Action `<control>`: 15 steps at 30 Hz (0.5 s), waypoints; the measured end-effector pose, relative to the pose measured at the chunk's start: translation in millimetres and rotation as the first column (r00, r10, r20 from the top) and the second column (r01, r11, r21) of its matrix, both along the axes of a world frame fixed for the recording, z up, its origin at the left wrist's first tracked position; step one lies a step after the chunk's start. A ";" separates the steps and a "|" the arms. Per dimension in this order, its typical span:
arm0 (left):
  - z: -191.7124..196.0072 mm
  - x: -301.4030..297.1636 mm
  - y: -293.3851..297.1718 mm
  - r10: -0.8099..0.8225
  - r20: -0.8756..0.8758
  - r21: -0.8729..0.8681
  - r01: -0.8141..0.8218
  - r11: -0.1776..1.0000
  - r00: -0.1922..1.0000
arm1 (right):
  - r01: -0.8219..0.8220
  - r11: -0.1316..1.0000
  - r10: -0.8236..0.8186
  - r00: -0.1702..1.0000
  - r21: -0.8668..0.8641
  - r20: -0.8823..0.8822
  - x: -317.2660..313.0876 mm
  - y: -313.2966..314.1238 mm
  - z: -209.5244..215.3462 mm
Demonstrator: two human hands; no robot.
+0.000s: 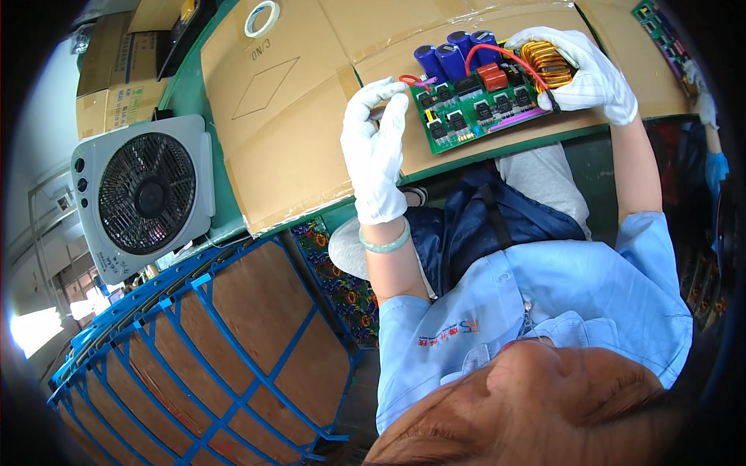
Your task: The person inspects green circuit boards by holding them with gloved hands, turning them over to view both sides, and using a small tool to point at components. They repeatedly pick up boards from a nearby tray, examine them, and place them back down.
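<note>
A green circuit board is tilted up over the cardboard-covered table, carrying blue cylindrical capacitors, several black components and a copper-wound coil. My right hand, in a white glove, grips the board's right end, fingers wrapped around the coil. A long red wire arches over the board to a black tip beside that hand. My left hand, also gloved in white, is at the board's left edge. Its thumb and fingertips come together at a short red wire; the exact contact is partly hidden.
Flat cardboard covers the green table, with a tape roll at its far left. A grey box fan stands at the left, near stacked cartons. Another circuit board and another person's gloved hand are at far right.
</note>
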State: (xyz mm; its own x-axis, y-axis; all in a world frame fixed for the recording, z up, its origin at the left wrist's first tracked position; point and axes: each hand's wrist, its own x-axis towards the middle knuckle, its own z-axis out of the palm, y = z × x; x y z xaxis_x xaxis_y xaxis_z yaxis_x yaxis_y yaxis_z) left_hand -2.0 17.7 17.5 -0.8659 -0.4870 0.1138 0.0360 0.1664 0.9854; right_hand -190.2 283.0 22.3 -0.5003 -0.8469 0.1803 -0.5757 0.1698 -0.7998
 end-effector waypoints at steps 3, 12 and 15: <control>-2.8 1.7 -1.3 -0.014 -0.027 -0.099 0.011 0.995 1.000 | -0.032 0.999 0.031 0.999 -0.028 -0.029 1.7 -0.9 3.0; -5.3 5.6 -1.8 -0.022 -0.051 -0.142 0.015 0.990 0.998 | -0.040 0.998 0.038 0.999 -0.057 -0.032 0.8 1.4 3.1; -5.6 5.6 -2.6 -0.021 -0.041 -0.133 0.016 0.991 0.999 | -0.036 0.998 0.035 0.999 -0.049 -0.028 1.1 1.6 3.2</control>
